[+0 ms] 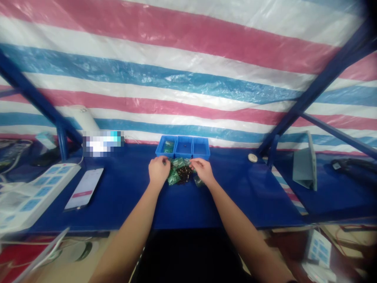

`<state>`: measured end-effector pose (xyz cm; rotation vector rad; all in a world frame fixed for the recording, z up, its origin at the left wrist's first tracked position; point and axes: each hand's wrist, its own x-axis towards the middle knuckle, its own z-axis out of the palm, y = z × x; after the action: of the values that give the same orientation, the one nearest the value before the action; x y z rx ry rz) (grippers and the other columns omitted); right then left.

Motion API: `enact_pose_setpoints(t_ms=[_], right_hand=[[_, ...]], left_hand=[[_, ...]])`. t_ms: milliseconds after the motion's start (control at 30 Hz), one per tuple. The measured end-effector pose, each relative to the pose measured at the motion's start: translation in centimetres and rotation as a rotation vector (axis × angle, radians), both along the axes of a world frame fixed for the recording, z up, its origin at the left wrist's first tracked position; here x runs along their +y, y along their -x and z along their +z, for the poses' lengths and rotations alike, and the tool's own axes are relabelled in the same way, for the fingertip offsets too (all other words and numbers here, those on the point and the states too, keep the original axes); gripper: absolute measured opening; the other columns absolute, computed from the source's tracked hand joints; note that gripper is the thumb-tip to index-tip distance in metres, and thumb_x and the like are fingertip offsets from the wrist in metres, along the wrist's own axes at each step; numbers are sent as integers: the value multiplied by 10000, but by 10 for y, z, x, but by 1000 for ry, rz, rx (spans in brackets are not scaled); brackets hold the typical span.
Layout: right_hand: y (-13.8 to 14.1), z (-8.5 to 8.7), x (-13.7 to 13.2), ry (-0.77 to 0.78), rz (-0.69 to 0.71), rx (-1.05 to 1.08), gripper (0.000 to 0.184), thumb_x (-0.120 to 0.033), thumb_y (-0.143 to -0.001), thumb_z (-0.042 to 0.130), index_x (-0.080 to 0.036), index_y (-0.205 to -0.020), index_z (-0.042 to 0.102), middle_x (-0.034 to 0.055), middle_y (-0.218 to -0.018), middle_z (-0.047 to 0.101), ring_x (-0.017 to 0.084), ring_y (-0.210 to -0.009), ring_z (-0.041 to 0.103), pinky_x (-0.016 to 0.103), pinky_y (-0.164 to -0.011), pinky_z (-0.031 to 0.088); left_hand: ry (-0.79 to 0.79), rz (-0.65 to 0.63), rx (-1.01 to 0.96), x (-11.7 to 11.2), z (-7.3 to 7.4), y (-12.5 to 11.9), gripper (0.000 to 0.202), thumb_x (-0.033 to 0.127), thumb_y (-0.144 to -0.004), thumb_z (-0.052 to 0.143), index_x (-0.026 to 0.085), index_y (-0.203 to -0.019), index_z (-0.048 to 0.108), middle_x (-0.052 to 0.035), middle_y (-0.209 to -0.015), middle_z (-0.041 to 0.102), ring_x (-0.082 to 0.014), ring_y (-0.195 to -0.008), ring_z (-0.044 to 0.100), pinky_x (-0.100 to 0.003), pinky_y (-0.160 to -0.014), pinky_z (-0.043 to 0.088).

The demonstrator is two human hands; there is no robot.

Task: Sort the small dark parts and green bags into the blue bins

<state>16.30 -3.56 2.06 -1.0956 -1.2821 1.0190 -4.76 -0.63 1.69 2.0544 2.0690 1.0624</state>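
A loose pile of small dark pieces with light tips lies on the blue table, mixed with small green plastic packets. At the pile's left edge is my left hand, fingers curled together around something dark and too small to name. My right hand is over the pile's right side, thumb and fingertips pinched; what they hold cannot be made out. Just behind the pile stand three joined blue bins. Green packets lie in the left bin, one tiny dark piece in the middle bin; the right bin is beside it.
On the left of the table are a phone and a long white power strip. A small round pale object sits at the right. Blue frame bars slant up both sides before a striped plastic sheet.
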Motion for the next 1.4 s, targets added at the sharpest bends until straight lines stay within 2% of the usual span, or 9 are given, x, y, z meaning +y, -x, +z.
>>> enact_pose_setpoints(t_ms=[100, 200, 367, 433, 533, 667, 867, 1200, 1400], right_hand=[[0, -1, 0, -5, 1, -2, 241, -367, -804, 623, -177, -913, 725, 48, -748, 709, 170, -656, 636, 291, -661, 513], [0, -1, -1, -7, 0, -9, 233, -363, -811, 620, -181, -913, 725, 48, -750, 709, 174, -666, 640, 295, -671, 517], [-1, -4, 0, -18, 8, -60, 232, -345, -843, 584, -178, -932, 719, 47, -759, 712, 175, -686, 652, 299, -687, 520], [-2, -6, 0, -53, 11, -161, 219, -319, -857, 566, -187, -942, 720, 47, -793, 719, 174, -710, 654, 300, -693, 514], [-4, -8, -1, -199, 40, -448, 141, -247, -817, 620, -211, -888, 737, 35, -807, 715, 177, -750, 629, 319, -745, 490], [-5, -9, -2, -351, 116, -700, 127, -174, -772, 679, -215, -875, 742, 27, -754, 682, 184, -780, 590, 351, -828, 453], [-8, -11, 0, -354, 124, -780, 182, -188, -818, 649, -209, -977, 737, 40, -781, 666, 185, -798, 570, 325, -790, 450], [-3, -12, -2, -322, 93, -882, 180, -191, -815, 626, -215, -959, 731, 40, -786, 618, 183, -790, 531, 309, -764, 423], [-2, -11, -2, -291, 78, -877, 124, -163, -779, 642, -199, -876, 711, 30, -771, 596, 180, -783, 525, 295, -733, 424]], left_hand=[[72, 62, 146, -1, -1, -1, 316, 381, -805, 562, 193, -1035, 671, -133, -1029, 640, -324, -974, 560, -433, -853, 430], [109, 56, 180, -4, 0, -4, 384, 432, -790, 592, 205, -1093, 656, -149, -1113, 606, -354, -1026, 521, -461, -851, 413], [-7, 1, 128, -8, 4, -9, 211, 382, -840, 556, 228, -914, 680, -98, -1066, 640, -322, -1016, 524, -438, -822, 384], [-36, -96, 117, -8, 5, -12, 173, 349, -850, 553, 222, -832, 669, -76, -990, 663, -290, -975, 547, -413, -808, 375], [-66, -224, 110, -9, 3, -15, 166, 321, -868, 542, 215, -801, 650, -58, -906, 680, -257, -937, 570, -398, -821, 359], [-100, -246, 89, -9, 0, -17, 154, 301, -878, 531, 216, -817, 644, -47, -885, 694, -248, -922, 585, -391, -819, 348], [-96, -298, 59, -10, 1, -18, 160, 297, -884, 518, 214, -827, 642, -45, -868, 704, -244, -896, 600, -393, -826, 351], [-70, -346, 45, -14, 5, -21, 183, 302, -898, 493, 212, -852, 645, -48, -877, 707, -235, -899, 613, -395, -857, 364], [-68, -350, 32, -16, 7, -21, 188, 303, -905, 484, 209, -871, 643, -54, -903, 713, -231, -915, 620, -399, -885, 361]])
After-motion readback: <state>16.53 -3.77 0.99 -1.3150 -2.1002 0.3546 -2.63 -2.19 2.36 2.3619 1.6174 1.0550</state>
